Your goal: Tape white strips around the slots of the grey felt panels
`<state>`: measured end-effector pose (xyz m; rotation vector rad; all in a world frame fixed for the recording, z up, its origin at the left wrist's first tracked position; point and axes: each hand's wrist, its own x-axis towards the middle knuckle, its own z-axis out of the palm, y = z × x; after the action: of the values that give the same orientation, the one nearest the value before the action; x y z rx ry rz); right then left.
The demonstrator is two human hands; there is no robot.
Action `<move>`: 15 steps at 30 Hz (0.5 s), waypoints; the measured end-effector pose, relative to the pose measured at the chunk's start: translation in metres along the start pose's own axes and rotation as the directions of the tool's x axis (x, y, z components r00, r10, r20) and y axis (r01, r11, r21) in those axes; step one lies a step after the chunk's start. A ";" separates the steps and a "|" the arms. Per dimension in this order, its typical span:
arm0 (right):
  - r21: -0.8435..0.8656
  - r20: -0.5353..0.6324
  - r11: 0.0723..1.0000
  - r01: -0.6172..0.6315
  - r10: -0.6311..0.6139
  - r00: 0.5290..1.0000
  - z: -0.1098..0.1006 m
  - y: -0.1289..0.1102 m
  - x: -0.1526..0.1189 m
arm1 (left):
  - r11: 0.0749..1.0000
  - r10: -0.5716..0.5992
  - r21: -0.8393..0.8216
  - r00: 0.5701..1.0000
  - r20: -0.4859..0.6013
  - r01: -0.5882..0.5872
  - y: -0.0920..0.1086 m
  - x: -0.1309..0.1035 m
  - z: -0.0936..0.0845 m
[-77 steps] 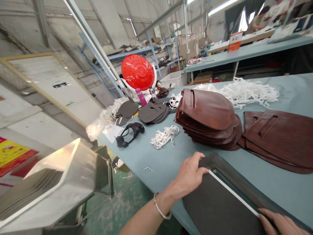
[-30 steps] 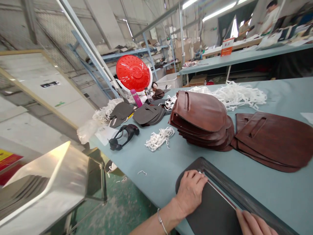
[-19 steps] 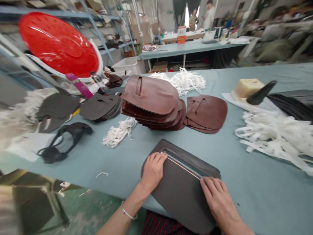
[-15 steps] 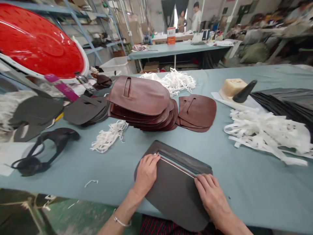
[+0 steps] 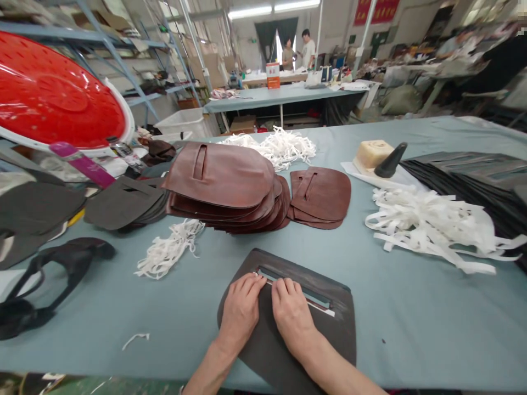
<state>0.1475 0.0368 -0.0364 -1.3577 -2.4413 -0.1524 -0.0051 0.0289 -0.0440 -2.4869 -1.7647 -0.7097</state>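
"Where's the dark grey panel (image 5: 267, 351)?"

"By the near edge of the blue-green table (image 5: 185, 312), slotted end far, body towards us. The slot's (image 5: 316, 297) long axis slants from far left to near right."

"And the hands?"

"Side by side, hiding its middle. The left hand (image 5: 241, 304) has fingers together, tips at the white strip (image 5: 327, 311) by the slot's left end; the right hand (image 5: 290, 310) is curled just beside it. Whether either pinches, I can't tell."

"What's around it?"

"A white bundle (image 5: 171, 249) left; beyond the panel, a brown stack (image 5: 222, 175) stands in the way. Farther right, a black cone (image 5: 391, 160) leans by a pale block (image 5: 373, 154)."

"Any writing?"

"An orange-and-white sign (image 5: 273, 75) on the far table (image 5: 263, 99) and a red banner (image 5: 376, 12), both unreadable."
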 end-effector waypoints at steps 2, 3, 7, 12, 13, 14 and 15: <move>-0.025 -0.027 0.999 0.019 -0.020 0.999 -0.006 0.012 -0.017 | 1.000 -0.005 0.022 1.000 -0.002 0.005 0.002 0.000 0.001; -0.036 -0.048 0.999 0.023 -0.025 0.999 -0.010 0.018 -0.027 | 0.999 -0.010 0.030 1.000 0.000 0.010 0.004 0.000 0.001; -0.040 -0.152 0.999 0.036 -0.042 0.988 -0.025 0.040 -0.072 | 0.997 -0.043 0.064 0.999 0.013 0.042 0.017 -0.003 -0.004; 0.069 -0.186 0.998 0.000 0.013 0.982 -0.040 0.052 -0.095 | 0.992 -0.038 0.118 0.999 -0.004 0.038 0.029 -0.007 -0.005; 0.136 -0.182 0.990 -0.021 0.046 0.982 -0.048 0.051 -0.091 | 0.991 -0.033 0.128 0.999 -0.011 0.035 0.029 -0.008 -0.003; 0.216 -0.178 0.976 -0.033 0.072 0.981 -0.060 0.050 -0.085 | 0.990 -0.030 0.136 0.999 -0.016 0.032 0.028 -0.009 -0.001; 0.304 -0.173 0.952 -0.030 0.086 0.981 -0.074 0.047 -0.076 | 0.989 -0.027 0.142 0.999 -0.018 0.029 0.027 -0.010 0.001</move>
<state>0.2418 -0.0184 0.0029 -1.2207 -2.1633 0.1012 0.0170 0.0105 -0.0417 -2.3624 -1.7808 -0.5812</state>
